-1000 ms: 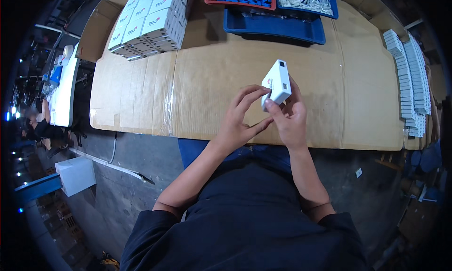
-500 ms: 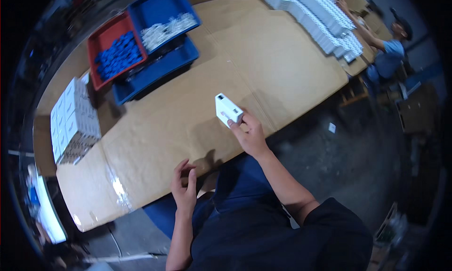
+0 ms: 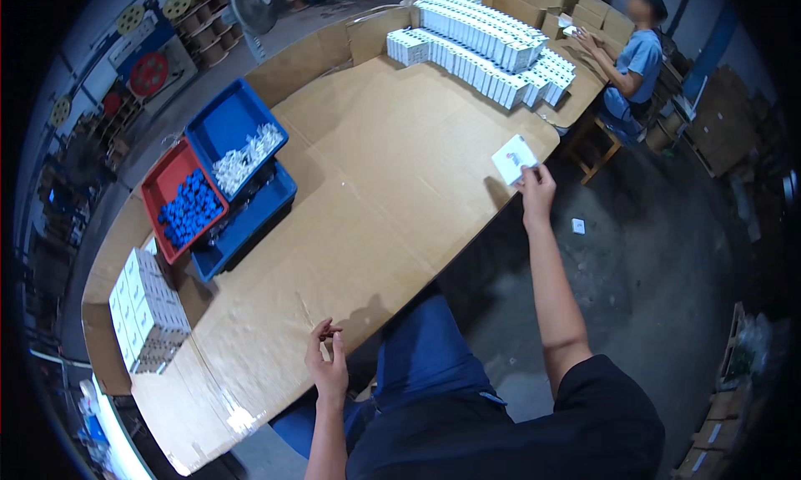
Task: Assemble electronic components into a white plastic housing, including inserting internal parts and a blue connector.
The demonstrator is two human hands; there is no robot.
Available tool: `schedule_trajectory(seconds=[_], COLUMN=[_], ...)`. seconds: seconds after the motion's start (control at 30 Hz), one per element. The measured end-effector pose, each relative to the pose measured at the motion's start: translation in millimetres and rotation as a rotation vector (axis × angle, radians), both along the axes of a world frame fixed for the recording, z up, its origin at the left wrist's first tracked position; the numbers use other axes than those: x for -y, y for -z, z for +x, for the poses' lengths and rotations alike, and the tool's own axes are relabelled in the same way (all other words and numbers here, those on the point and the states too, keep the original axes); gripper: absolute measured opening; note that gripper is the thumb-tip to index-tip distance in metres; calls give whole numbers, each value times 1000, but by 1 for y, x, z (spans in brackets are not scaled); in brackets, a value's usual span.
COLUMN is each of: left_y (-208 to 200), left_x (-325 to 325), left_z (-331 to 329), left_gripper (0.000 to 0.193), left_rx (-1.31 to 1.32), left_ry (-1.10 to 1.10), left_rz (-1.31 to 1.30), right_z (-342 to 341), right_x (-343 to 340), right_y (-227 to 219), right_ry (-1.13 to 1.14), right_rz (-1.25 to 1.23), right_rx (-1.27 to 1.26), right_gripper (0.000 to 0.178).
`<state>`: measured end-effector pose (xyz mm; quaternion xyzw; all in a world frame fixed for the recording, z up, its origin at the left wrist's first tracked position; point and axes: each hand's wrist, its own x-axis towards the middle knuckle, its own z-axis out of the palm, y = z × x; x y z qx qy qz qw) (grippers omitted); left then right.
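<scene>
A flat white box (image 3: pixel 513 158) is pinched between the thumb and fingers of my right hand (image 3: pixel 537 193). That hand reaches out over the table's right edge, and the box's broad printed face is turned up. My left hand (image 3: pixel 327 360) hovers at the front edge of the cardboard-covered table (image 3: pixel 367 196), fingers loosely curled and apart, holding nothing. Rows of similar white boxes (image 3: pixel 480 42) stand packed together at the far right of the table, beyond my right hand.
At left, a red tray (image 3: pixel 157 188) holds blue pieces; beside it a blue tray (image 3: pixel 217 117) holds white pieces, above another blue tray (image 3: pixel 250 238). Stacked white boxes (image 3: pixel 148 317) stand near left. A co-worker (image 3: pixel 638 63) sits far right. One white box (image 3: pixel 578 226) lies on the floor.
My right hand has carried the white box to the right and farther out, turning its broad face up. My left hand stays near the table's front edge. The view has shifted.
</scene>
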<state>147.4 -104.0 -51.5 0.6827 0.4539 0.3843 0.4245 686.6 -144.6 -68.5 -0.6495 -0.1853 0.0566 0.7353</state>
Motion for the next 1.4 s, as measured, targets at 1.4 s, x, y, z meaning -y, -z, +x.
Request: schedule_trajectory(seconds=[1.4], left_y=[16], left_x=[-24], left_z=[51], left_gripper=[31], left_rx=[-618], left_ry=[-274], left_rz=[364], right_z=[362], right_x=[-244], right_y=[-7], right_ry=[303], right_rz=[-514], right_rx=[710], right_gripper=[65])
